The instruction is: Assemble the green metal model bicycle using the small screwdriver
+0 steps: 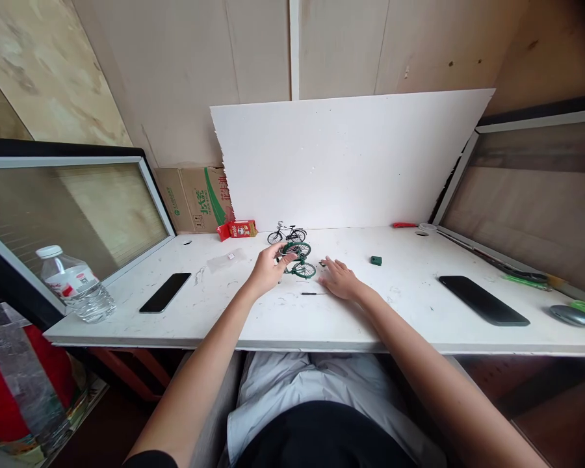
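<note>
Slim black screwdriver [309, 294] lies mid-table on the white tabletop [297, 325], right end near the right hand [340, 280]. Right hand: palm down, fingers extended beside a tiny part [322, 264]; cannot tell whether they grip it. Left hand [269, 268]: thumb and fingers pinch the green miniature bicycle [301, 260], mid-table. Small green block [376, 260] farther right. Beyond: black miniature bicycle [287, 234], upright, before the white board [341, 162].

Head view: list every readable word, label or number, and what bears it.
"北大荒", green: on the cardboard box.
"花生油", red: same box.
Too small or blurred: the box's other print, print on the red packet, the label on the bottle.
</note>
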`<state>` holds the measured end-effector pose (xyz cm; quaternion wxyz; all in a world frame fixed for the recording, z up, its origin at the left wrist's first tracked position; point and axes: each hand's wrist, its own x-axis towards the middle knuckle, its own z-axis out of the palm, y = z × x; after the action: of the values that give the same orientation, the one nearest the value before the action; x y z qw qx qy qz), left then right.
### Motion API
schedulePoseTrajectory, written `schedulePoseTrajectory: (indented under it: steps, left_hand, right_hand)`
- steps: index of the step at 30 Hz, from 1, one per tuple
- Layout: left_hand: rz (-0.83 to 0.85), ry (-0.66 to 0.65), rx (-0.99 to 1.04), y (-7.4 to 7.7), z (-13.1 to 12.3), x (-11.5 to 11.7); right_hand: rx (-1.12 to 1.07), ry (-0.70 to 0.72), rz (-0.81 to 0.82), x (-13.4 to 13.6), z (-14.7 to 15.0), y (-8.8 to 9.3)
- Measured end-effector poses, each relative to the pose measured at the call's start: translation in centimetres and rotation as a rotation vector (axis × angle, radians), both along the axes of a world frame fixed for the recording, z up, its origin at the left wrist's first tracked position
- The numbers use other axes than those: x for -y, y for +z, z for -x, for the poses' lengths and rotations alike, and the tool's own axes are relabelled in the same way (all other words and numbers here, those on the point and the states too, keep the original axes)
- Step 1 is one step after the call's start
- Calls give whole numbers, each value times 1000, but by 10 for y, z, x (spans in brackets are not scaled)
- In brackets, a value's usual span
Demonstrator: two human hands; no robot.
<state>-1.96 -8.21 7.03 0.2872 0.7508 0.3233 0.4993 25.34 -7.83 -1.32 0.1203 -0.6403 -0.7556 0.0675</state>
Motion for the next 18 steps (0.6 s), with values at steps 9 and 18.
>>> schedulePoseTrajectory:
  steps: [9,18]
  left_hand:
    - [146,-164,121,6,2,1]
    - [-1,-21,-39,16,2,16]
  right_hand:
    - [39,-11,-130,12,7,15]
    - [-36,36,-201,11,8,13]
